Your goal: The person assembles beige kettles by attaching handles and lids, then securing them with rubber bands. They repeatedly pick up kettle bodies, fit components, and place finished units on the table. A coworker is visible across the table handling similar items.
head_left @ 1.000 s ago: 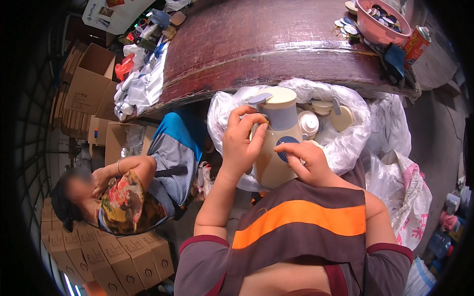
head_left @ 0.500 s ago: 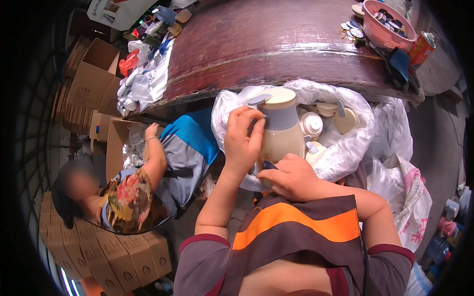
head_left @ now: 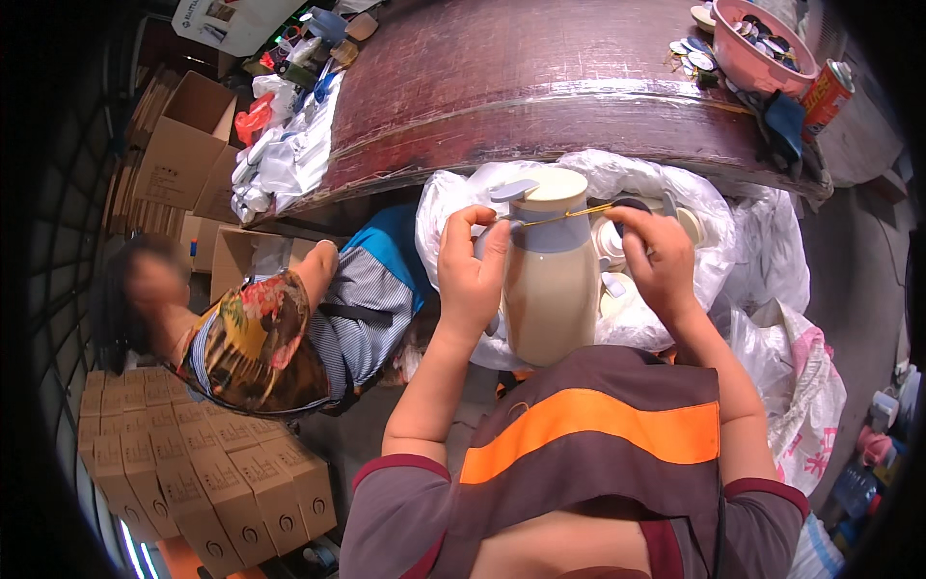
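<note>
A cream vacuum jug (head_left: 552, 299) with a grey collar and a grey thumb lever stands upright before me. A thin gold cord (head_left: 569, 214) is stretched across its collar. My left hand (head_left: 470, 262) is closed in a pinch at the cord's left end, beside the jug's grey handle. My right hand (head_left: 658, 253) pinches the other end, with a dark round tag (head_left: 632, 205) at its fingertips. Behind the jug, a white plastic sack (head_left: 449, 198) holds several more cream jugs, partly hidden by my right hand.
A dark red table (head_left: 540, 77) spans the far side. On it are a pink basin (head_left: 762, 53) of round tags, loose tags (head_left: 693, 58) and a spray can (head_left: 828, 96). At left, a co-worker (head_left: 260, 338) sits near an open carton (head_left: 231, 256) and stacked boxes (head_left: 193, 463).
My right hand has risen from the jug's lower front to right of its collar, drawing the gold cord taut. My left hand stays near the handle. The co-worker has leaned back.
</note>
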Demonstrator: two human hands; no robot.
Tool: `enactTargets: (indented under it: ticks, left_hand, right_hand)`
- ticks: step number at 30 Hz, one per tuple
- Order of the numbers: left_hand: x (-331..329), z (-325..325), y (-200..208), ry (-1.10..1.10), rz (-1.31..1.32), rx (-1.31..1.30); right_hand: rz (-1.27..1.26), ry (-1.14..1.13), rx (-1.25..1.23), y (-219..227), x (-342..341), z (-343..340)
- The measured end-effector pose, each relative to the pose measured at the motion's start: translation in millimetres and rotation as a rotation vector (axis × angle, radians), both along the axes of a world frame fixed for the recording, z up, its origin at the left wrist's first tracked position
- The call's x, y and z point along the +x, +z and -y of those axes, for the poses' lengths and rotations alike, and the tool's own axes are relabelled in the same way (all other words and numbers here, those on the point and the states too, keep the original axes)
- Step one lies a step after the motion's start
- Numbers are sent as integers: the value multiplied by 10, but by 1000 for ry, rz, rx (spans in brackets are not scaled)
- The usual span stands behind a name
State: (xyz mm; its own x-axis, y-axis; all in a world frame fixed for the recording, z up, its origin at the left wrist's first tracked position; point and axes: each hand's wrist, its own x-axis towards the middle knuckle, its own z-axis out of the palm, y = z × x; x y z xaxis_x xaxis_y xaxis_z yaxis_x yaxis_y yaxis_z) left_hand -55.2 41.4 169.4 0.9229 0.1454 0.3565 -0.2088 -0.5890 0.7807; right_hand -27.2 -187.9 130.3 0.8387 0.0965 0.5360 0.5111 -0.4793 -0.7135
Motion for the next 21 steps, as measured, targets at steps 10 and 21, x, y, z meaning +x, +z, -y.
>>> enactTargets:
  ticks: [10, 21]
  left_hand:
    - [29, -22, 110, -87, -184, -36]
    - [-27, -56, 28, 33, -260, -220]
  right_hand:
    - [-252, 360, 39, -151, -291, -14]
    - [-405, 452, 186, -148, -407, -33]
